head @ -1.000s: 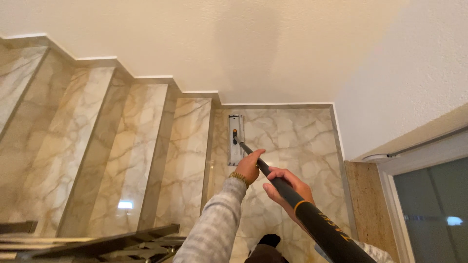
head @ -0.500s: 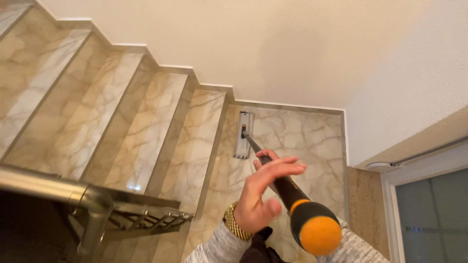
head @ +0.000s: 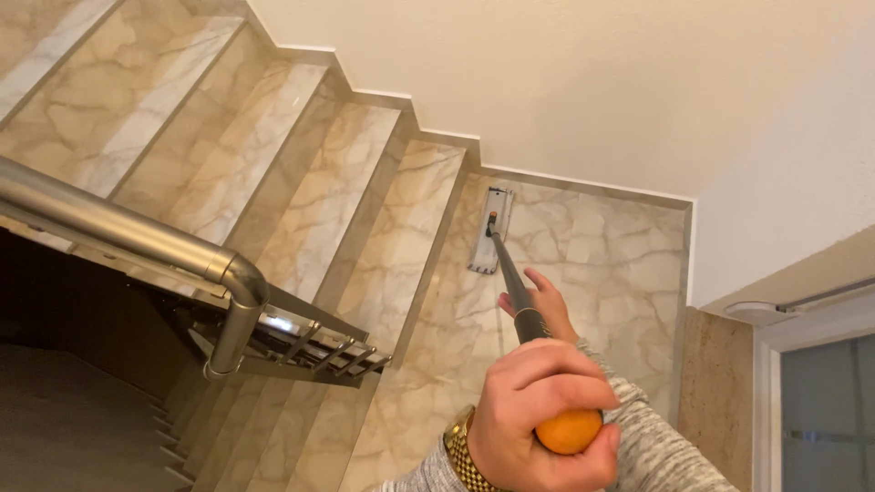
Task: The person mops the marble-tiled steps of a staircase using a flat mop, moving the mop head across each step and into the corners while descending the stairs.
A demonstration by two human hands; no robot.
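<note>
Head view: the left hand [head: 542, 415] is closed around the orange end [head: 569, 431] of the mop handle [head: 512, 278] — fingers wrapped over the top, a gold watch [head: 460, 454] on the wrist. The right hand [head: 545, 303] sits further down the same handle, behind it; its fingers look loosely curled, but I cannot tell if it grips. The flat mop head [head: 488, 231] lies on the marble landing [head: 602, 264], just beside the lowest step [head: 406, 241] — near the wall. A steel handrail [head: 137, 232] is well to the left of the handle.
</note>
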